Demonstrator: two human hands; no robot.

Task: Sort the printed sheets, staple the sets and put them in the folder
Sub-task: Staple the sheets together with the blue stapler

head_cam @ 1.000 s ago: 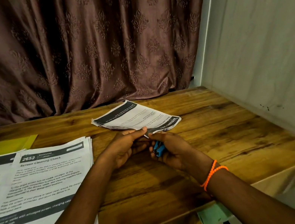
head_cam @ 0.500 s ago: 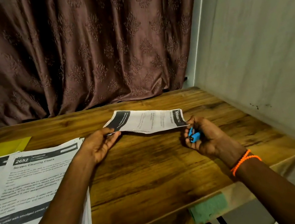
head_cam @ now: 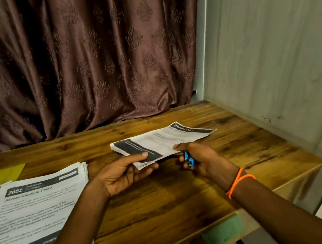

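2 hands [head_cam: 126,176] [head_cam: 200,159] grip 1 sheet set [head_cam: 159,143]; right probably holds 1 stapler [head_cam: 189,157].

A home room: patterned curtain [head_cam: 80,60] behind a wooden desk [head_cam: 168,195], plain wall [head_cam: 280,36]

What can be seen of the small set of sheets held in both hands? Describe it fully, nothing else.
The small set of sheets is a thin stack of white printed paper with dark header bands and lines of text too blurred to read. Several edges show at its near corner, so it holds more than one sheet. It is held roughly flat, low over the wooden table. The left hand pinches its near left corner, thumb on top. The right hand touches its near edge while also gripping a blue stapler.
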